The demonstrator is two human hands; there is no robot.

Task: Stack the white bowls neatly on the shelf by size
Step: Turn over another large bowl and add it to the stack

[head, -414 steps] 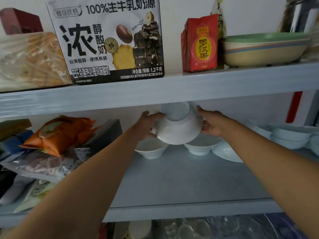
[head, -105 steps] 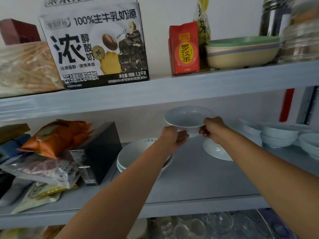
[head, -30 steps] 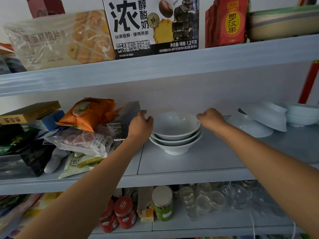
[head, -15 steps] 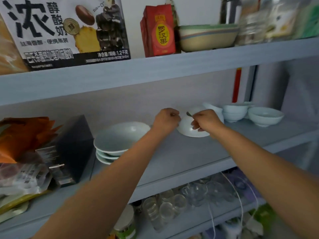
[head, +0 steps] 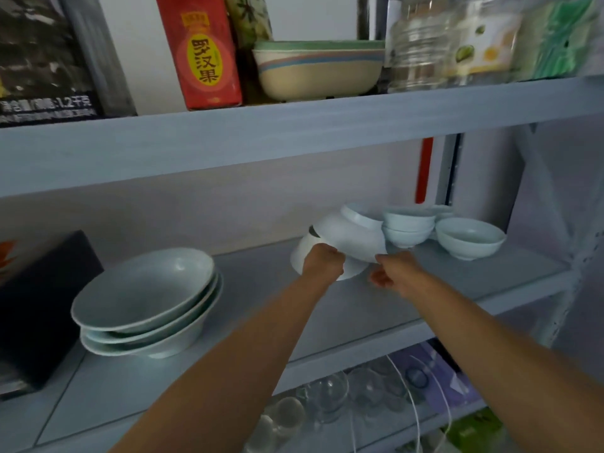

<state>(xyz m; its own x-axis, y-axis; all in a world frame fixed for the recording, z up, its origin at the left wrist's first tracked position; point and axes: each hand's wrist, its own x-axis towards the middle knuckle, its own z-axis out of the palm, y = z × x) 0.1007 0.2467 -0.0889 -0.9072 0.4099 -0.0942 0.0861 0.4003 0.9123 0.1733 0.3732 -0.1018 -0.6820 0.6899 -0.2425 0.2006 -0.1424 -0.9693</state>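
Note:
A stack of three wide white bowls point(head: 147, 302) stands at the left of the grey middle shelf point(head: 261, 322). In the middle of that shelf, both hands hold a tilted white bowl point(head: 349, 237) that leans on another overturned bowl point(head: 300, 253). My left hand point(head: 322, 261) grips its lower left rim; my right hand point(head: 390, 269) pinches its lower right rim. Just right of it stand two stacked small white bowls point(head: 407, 225) and a single white bowl point(head: 469, 238).
A black box point(head: 39, 308) stands left of the wide bowl stack. The upper shelf carries a red packet point(head: 199, 53), coloured bowls point(head: 317, 68) and a glass jar point(head: 421, 44). Glassware point(head: 327, 397) fills the shelf below. The shelf frame post point(head: 552, 223) closes the right side.
My view has shifted right and closer. Both hands have left the wide bowl stack and now hold the tilted bowl in the shelf's middle, raised slightly from half a second ago.

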